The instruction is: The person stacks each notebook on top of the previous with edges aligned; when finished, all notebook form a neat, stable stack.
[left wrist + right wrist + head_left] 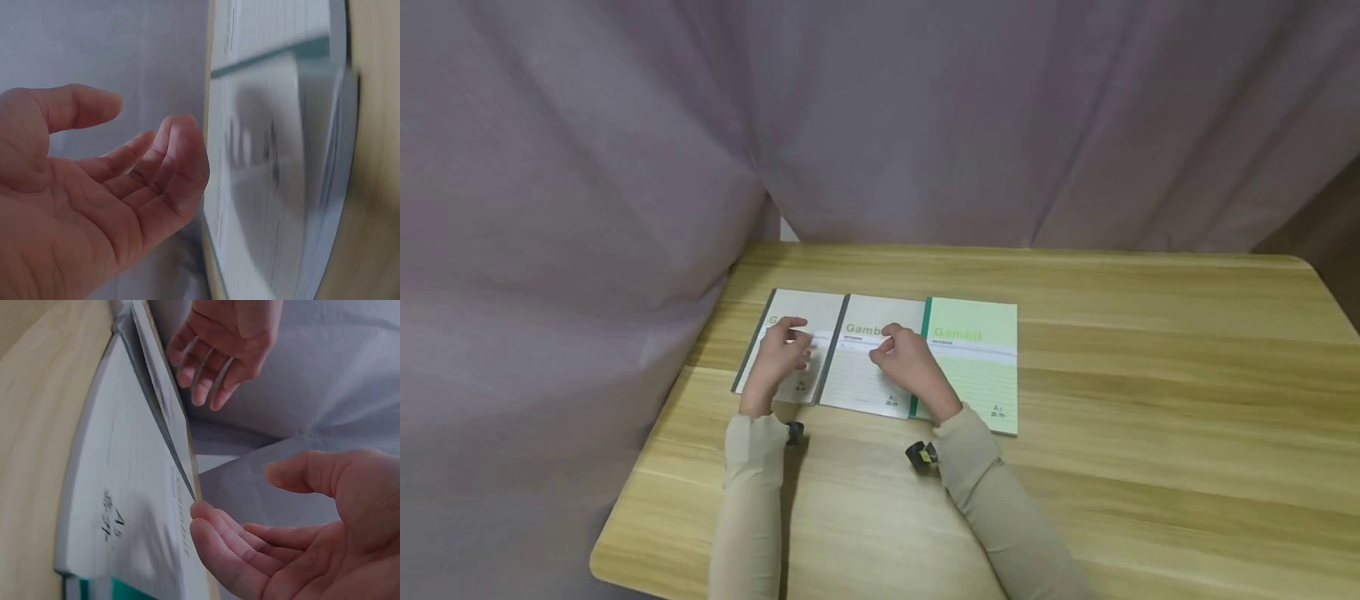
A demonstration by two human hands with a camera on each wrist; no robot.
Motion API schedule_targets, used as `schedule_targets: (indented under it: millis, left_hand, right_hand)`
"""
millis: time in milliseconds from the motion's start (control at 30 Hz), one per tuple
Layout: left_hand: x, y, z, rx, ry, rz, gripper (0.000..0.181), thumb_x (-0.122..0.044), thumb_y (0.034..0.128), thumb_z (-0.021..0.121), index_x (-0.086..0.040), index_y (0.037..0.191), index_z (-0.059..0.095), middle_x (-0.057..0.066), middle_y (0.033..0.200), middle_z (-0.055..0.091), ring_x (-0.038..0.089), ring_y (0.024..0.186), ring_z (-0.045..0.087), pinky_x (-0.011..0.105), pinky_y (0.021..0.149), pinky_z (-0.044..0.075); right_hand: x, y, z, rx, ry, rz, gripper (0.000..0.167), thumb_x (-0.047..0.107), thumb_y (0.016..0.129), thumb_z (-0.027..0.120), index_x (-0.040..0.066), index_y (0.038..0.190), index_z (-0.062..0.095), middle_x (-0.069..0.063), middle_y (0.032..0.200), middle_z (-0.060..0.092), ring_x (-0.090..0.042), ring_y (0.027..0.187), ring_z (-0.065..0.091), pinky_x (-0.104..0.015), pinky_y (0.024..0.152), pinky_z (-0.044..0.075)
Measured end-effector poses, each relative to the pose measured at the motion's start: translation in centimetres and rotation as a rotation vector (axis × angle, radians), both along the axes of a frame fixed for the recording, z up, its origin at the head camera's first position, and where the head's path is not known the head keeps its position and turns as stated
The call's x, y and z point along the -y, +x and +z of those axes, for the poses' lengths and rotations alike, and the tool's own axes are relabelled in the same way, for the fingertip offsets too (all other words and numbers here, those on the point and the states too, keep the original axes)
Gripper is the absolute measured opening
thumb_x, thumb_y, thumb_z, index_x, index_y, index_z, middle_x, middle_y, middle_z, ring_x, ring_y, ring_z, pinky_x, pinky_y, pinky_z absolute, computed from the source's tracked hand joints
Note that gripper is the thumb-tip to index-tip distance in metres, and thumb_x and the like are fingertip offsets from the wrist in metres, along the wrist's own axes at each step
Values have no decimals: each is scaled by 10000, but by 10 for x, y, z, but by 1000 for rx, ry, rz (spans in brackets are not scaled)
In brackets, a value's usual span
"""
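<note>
Three notebooks lie side by side on the table. The left notebook (805, 308) and the middle notebook (853, 387) are white with dark spines; the right notebook (977, 375) is pale green with a green spine. My left hand (780, 354) hovers over the left notebook, fingers loosely bent and holding nothing; its palm and relaxed fingers show in the left wrist view (125, 187). Over the middle notebook is my right hand (913, 362), also empty, thumb apart from the gently curved fingers in the right wrist view (300, 531).
The wooden table (1150, 400) extends far to the right of the notebooks. A grey-purple curtain (910, 125) hangs behind the table and down its left side. Small black devices (921, 456) sit at both wrists, by the sleeves.
</note>
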State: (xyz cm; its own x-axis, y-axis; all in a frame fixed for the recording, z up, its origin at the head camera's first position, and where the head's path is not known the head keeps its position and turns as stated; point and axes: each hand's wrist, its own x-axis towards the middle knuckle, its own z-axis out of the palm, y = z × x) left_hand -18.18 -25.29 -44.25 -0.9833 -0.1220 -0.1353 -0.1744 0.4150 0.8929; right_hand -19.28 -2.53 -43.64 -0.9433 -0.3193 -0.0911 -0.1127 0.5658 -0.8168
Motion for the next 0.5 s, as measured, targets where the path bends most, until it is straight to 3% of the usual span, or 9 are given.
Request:
schedule_targets:
  millis: [133,333,500]
  left_hand:
    - [14,4,-1,-4,14,13,439,-53,991,508,125,1390,469,303,1124,586,347,875,645,275,627,554]
    - [36,8,-7,4,41,43,429,-36,985,495,163,1364,470,317,1124,574,253,806,616,240,607,513]
    - [45,6,-7,6,52,58,441,-33,983,504,165,1375,466,322,1132,583,217,790,597,240,614,509]
  right_hand:
    - [7,2,-5,27,19,-2,493,150,950,645,-92,1367,540,-178,1075,692,-276,909,645,-399,812,540]
    - [20,6,-14,27,1,19,478,137,945,639,-116,1340,551,-183,1046,708,-306,962,660,-434,877,535]
    - [31,5,-18,12,-34,46,493,132,929,644,-128,1336,544,-181,1041,710,-312,976,662,-437,897,528]
